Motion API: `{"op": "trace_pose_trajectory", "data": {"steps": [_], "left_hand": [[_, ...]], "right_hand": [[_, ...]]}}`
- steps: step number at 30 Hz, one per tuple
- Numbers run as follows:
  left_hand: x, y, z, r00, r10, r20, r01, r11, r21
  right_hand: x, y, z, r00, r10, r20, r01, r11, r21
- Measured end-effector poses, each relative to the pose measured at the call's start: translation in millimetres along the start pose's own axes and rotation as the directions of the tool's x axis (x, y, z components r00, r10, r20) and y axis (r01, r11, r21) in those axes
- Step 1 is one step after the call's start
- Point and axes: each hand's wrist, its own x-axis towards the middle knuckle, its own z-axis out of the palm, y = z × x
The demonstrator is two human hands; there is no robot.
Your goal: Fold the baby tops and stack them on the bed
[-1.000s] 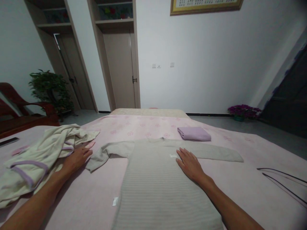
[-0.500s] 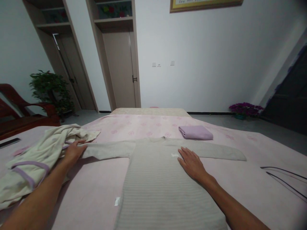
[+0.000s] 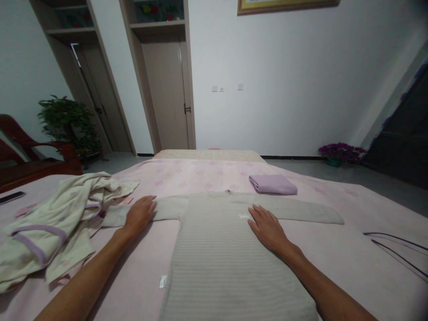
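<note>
Hands (image 3: 140, 216) on shirt (image 3: 217, 258), sleeve edges (image 3: 312, 214) straight.

Left hand (image 3: 140, 216) and right hand (image 3: 267, 228) touch a striped shirt (image 3: 227, 267) (2 sleeves (image 3: 307, 211) outspread).

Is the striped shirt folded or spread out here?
Spread out: the striped shirt lies flat, both sleeves extended sideways, the left hand over one sleeve, the right hand on the chest.
</note>
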Motion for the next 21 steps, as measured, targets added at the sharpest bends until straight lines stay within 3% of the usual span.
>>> {"op": "trace_pose_trajectory", "data": {"steps": [2,4,8,15,18,21], "left_hand": [[1.4,26.9,17.7,0.979,0.178,0.099,-0.169,0.981,-0.093],[1.0,46.4,31.3,0.955,0.24,0.176,-0.229,0.97,-0.078],[0.8,56.1,39.2,0.973,0.097,0.21,-0.111,0.992,0.053],[-0.8,55.3,23.7,0.962,-0.194,0.191,0.177,0.979,0.103],[-8.5,74.2,15.0,0.968,-0.175,0.18,0.16,0.982,0.096],[-21.9,99.9,11.1,0.981,-0.028,0.192,0.021,0.999,0.041]], "right_hand": [[-0.4,-0.6,-1.4,1.0,-0.001,0.003,0.001,1.0,-0.002],[-0.8,-1.0,-3.0,1.0,-0.002,0.011,0.002,1.0,-0.002],[-1.6,0.2,-4.1,1.0,-0.005,0.027,0.005,1.0,0.007],[-3.5,3.3,-4.3,1.0,0.026,0.017,-0.027,0.996,0.083],[-4.5,7.2,-8.9,0.986,0.16,-0.047,-0.146,0.963,0.225],[-15.5,15.3,-18.8,0.953,0.286,-0.098,-0.219,0.876,0.429]]}}
